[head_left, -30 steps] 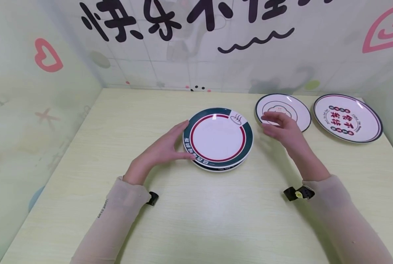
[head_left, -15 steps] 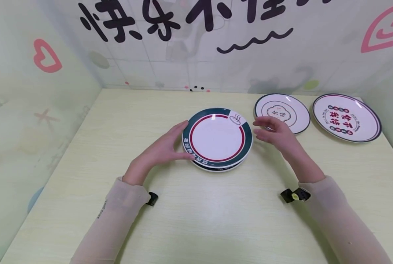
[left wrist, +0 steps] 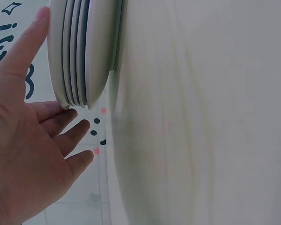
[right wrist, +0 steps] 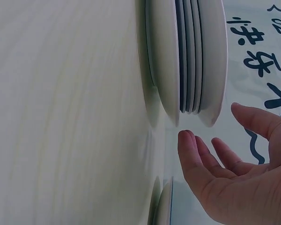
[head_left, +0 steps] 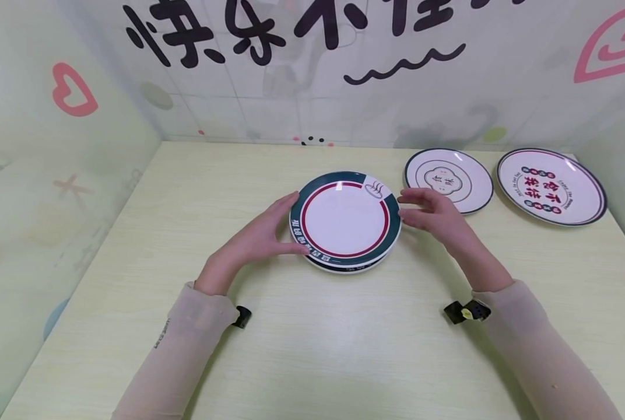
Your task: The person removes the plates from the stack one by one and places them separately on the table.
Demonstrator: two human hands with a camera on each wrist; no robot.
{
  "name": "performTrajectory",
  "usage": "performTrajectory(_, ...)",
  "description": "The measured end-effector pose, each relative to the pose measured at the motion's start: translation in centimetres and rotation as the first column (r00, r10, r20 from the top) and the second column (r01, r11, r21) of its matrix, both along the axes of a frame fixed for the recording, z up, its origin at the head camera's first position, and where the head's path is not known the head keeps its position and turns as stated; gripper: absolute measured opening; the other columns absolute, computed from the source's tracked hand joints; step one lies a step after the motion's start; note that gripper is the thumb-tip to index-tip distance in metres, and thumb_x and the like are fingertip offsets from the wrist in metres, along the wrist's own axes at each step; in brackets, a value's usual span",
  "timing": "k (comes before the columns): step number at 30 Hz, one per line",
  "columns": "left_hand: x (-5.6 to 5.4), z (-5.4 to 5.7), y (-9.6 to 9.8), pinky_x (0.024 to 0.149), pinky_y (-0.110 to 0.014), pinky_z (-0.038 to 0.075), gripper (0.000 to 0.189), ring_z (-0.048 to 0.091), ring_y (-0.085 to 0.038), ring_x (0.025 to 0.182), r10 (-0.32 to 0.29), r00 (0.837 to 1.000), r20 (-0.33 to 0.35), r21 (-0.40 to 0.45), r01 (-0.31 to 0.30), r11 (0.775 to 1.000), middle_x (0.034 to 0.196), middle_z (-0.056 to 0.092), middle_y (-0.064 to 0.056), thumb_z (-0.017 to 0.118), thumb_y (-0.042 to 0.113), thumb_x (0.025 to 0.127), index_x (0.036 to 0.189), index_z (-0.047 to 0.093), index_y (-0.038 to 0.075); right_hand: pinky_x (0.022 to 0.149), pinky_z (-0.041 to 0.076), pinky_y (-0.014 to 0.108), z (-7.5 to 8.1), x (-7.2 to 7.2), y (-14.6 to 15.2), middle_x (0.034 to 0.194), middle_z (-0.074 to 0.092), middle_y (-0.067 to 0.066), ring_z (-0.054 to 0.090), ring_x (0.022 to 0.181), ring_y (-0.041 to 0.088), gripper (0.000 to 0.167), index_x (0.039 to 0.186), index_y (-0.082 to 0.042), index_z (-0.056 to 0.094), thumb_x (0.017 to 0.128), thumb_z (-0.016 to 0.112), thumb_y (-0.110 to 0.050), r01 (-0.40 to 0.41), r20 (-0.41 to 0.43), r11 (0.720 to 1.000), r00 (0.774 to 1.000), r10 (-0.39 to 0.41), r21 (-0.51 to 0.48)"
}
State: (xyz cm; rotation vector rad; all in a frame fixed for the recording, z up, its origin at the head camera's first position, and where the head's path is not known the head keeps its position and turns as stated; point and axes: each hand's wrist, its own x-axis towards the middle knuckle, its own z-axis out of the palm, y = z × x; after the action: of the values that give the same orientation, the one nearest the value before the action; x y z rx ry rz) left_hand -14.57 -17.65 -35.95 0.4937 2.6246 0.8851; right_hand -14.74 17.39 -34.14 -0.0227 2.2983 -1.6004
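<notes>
A stack of several round plates stands in the middle of the table. Its top plate (head_left: 346, 221) is white, with a wide green rim, a red ring and a small steaming-bowl drawing. At its left edge, my left hand (head_left: 260, 236) touches the rim with the thumb in front and the other fingers spread farther back. The left wrist view shows that hand (left wrist: 33, 154) beside the plate edges (left wrist: 75, 47), its fingers fairly straight. My right hand (head_left: 441, 219) is at the stack's right edge, fingers loosely bent. In the right wrist view a small gap separates the hand (right wrist: 239, 173) from the stack (right wrist: 192, 56).
Behind my right hand lies a smaller white plate (head_left: 446, 178) with a dark rim. A white plate with red lettering (head_left: 551, 189) lies at the far right. A printed wall (head_left: 291, 87) borders the pale wooden table (head_left: 318, 338) at the back.
My right hand has moved left from over the smaller plate to the stack's right edge. The left hand and the stack have stayed in place.
</notes>
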Motion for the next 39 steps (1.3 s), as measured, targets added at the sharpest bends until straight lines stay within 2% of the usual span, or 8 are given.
performTrajectory(3, 0.0, 0.1, 0.0, 0.125, -0.054, 0.024, 0.119, 0.013, -0.027, 0.157, -0.004, 1.0, 0.001, -0.003, 0.004, 1.0, 0.169, 0.011, 0.001, 0.082, 0.06, 0.073, 0.162, 0.009, 0.029, 0.089, 0.053, 0.011, 0.0, 0.0, -0.1, 0.151, 0.047, 0.015, 0.059, 0.115, 0.009, 0.059, 0.151, -0.004, 0.038, 0.099, 0.062, -0.018, -0.001, 0.011, 1.0, 1.0, 0.001, 0.016)
performTrajectory(5, 0.0, 0.1, 0.0, 0.125, -0.054, 0.024, 0.119, 0.012, -0.026, 0.157, -0.003, 1.0, 0.002, -0.002, 0.003, 1.0, 0.169, 0.011, 0.001, 0.082, 0.06, 0.073, 0.162, 0.009, 0.029, 0.088, 0.053, 0.01, 0.0, 0.0, -0.2, 0.151, 0.048, 0.015, 0.059, 0.116, 0.01, 0.06, 0.151, -0.005, 0.038, 0.098, 0.063, -0.018, 0.001, 0.019, 1.0, 1.0, -0.001, 0.016)
performTrajectory(10, 0.0, 0.0, 0.0, 0.125, -0.054, 0.025, 0.118, 0.013, -0.026, 0.157, 0.002, 1.0, 0.0, 0.0, -0.002, 1.0, 0.169, 0.011, 0.001, 0.082, 0.059, 0.073, 0.161, 0.01, 0.029, 0.087, 0.055, 0.012, -0.1, -0.1, -0.4, 0.15, 0.047, 0.019, 0.061, 0.1, -0.004, 0.06, 0.152, -0.003, 0.037, 0.098, 0.062, -0.014, 0.002, 0.027, 1.0, 1.0, -0.001, -0.02)
performTrajectory(13, 0.1, 0.0, 0.0, 0.125, -0.054, 0.025, 0.118, 0.013, -0.026, 0.157, 0.006, 1.0, -0.004, -0.001, -0.006, 1.0, 0.169, 0.012, 0.001, 0.082, 0.06, 0.073, 0.161, 0.01, 0.029, 0.086, 0.057, 0.013, -0.2, -0.2, -0.5, 0.147, 0.047, 0.021, 0.062, 0.094, -0.007, 0.059, 0.151, -0.003, 0.038, 0.098, 0.061, -0.011, 0.008, 0.042, 0.999, 0.999, -0.007, -0.033)
performTrajectory(25, 0.0, -0.1, 0.0, 0.125, -0.053, 0.025, 0.118, 0.013, -0.025, 0.157, 0.009, 1.0, 0.0, -0.002, -0.009, 1.0, 0.169, 0.011, 0.003, 0.081, 0.062, 0.073, 0.161, 0.01, 0.031, 0.085, 0.06, 0.019, -0.4, -0.5, -0.7, 0.135, 0.051, 0.017, 0.063, 0.092, 0.001, 0.053, 0.148, -0.004, 0.043, 0.099, 0.06, -0.012, 0.006, 0.058, 1.0, 0.998, -0.007, 0.021)
performTrajectory(34, 0.0, -0.2, 0.0, 0.124, -0.054, 0.026, 0.117, 0.014, -0.026, 0.157, 0.004, 1.0, -0.003, -0.001, -0.004, 1.0, 0.169, 0.012, 0.002, 0.08, 0.061, 0.073, 0.161, 0.01, 0.03, 0.082, 0.06, 0.018, -0.5, -0.6, -1.1, 0.125, 0.051, 0.012, 0.06, 0.099, 0.013, 0.054, 0.148, -0.005, 0.044, 0.098, 0.062, -0.013, 0.015, 0.081, 0.998, 0.997, -0.02, 0.063)
performTrajectory(39, 0.0, -0.1, 0.0, 0.124, -0.054, 0.027, 0.117, 0.014, -0.026, 0.156, 0.007, 1.0, -0.005, -0.003, -0.007, 1.0, 0.169, 0.012, 0.002, 0.081, 0.061, 0.073, 0.161, 0.01, 0.03, 0.08, 0.06, 0.018, -0.7, -0.8, -1.3, 0.124, 0.05, 0.012, 0.058, 0.1, 0.015, 0.053, 0.148, -0.003, 0.044, 0.098, 0.061, -0.012, 0.026, 0.1, 0.998, 0.995, -0.032, 0.055)
